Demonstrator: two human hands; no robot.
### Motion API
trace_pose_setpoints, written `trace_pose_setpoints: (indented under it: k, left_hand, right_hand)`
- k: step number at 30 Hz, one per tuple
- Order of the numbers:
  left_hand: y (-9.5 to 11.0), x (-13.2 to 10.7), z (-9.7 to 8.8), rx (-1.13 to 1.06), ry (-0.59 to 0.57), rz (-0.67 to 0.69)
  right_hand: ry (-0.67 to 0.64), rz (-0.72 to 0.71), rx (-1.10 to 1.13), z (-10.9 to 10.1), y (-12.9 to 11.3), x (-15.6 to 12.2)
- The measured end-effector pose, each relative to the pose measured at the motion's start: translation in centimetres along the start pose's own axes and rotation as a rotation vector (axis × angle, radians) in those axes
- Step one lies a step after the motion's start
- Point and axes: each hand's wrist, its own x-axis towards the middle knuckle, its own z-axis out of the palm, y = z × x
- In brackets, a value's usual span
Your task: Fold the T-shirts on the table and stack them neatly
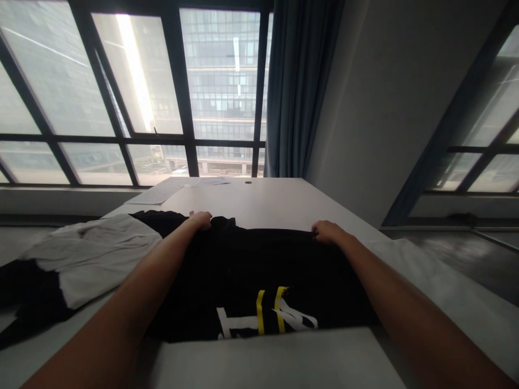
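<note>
A black T-shirt [259,270] with white and yellow lettering lies spread on a white table [275,202]. Both my arms reach forward over it. My left hand [199,220] is closed on the shirt's far edge at its left corner. My right hand [326,231] pinches the same far edge at its right corner. The fabric is bunched a little under the left hand and runs straight between the two hands.
A white garment [91,254] lies on the table to the left, with more black cloth [24,302] beside it. Sheets of paper [170,189] rest at the table's far end. Beyond are large windows [138,81], a blue curtain [298,86] and a wall.
</note>
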Motion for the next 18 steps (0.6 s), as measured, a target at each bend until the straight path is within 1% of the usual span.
trace_pose_setpoints:
  k: [2,4,6,8,10,12,14,15,16,18]
  left_hand:
    - [0.1,-0.1,-0.4,-0.016,0.025,-0.008]
    - [0.1,-0.6,-1.2,-0.041,0.083,-0.013]
    - [-0.1,-1.7,-2.5,-0.073,0.162,-0.02]
    - [-0.4,-3.3,-4.1,-0.104,0.25,-0.02]
    - [-0.8,-5.6,-5.6,-0.124,0.341,-0.005]
    - [-1.2,-8.5,-6.6,-0.14,0.467,0.046]
    - [-1.5,-11.9,-6.9,-0.149,0.605,0.129]
    - [-1.6,-13.7,-6.6,-0.148,0.651,0.181]
    - [-1.6,-15.5,-6.2,-0.142,0.664,0.237]
    - [-1.6,-18.8,-5.0,-0.124,0.604,0.331]
  right_hand:
    - [0.019,-0.004,-0.008,-0.3,0.0,-0.7]
    - [0.043,-0.012,0.003,-0.7,-0.1,-1.5]
    - [0.077,-0.023,0.026,-1.2,-0.1,-2.4]
    - [0.109,-0.025,0.049,-1.8,0.0,-3.5]
    - [0.162,-0.027,0.057,-2.3,0.1,-4.8]
    - [0.254,-0.04,0.069,-2.6,0.4,-6.4]
    - [0.343,-0.072,0.096,-2.4,0.6,-8.4]
    - [0.357,-0.09,0.107,-2.1,0.7,-9.5]
    - [0.346,-0.103,0.108,-1.7,0.7,-10.5]
    - [0.271,-0.108,0.076,-0.7,0.7,-12.6]
